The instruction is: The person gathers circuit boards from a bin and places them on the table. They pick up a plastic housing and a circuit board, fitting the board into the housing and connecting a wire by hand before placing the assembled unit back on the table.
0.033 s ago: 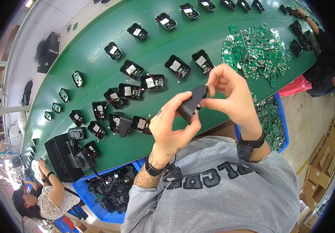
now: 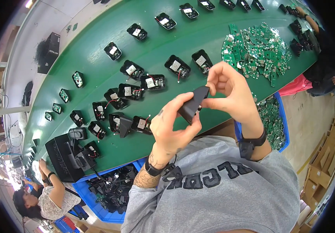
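My left hand (image 2: 172, 123) grips a black plastic housing (image 2: 193, 104) with a slanted face, its thumb on the near edge and its fingers at the far left. My right hand (image 2: 229, 91) has its fingers curled in at the housing's right edge, where the thumb and fingertips pinch close to the open side. Small light-coloured parts show along that edge. The inside of the housing faces away from view. Open housings with circuit boards, white blocks and red wires lie nearby, such as one housing (image 2: 177, 66) beyond my hands and another (image 2: 142, 123) to the left.
On the green worktable (image 2: 93, 70) lies a heap of green circuit boards (image 2: 257, 50) at the right. A blue bin of boards (image 2: 287, 128) and a blue bin of black parts (image 2: 82, 196) flank me. A black box (image 2: 60, 157) stands left. Co-workers (image 2: 53, 196) are at both ends.
The housing has shifted very slightly to the right and turned a little in my hands. My right hand has moved marginally with it.
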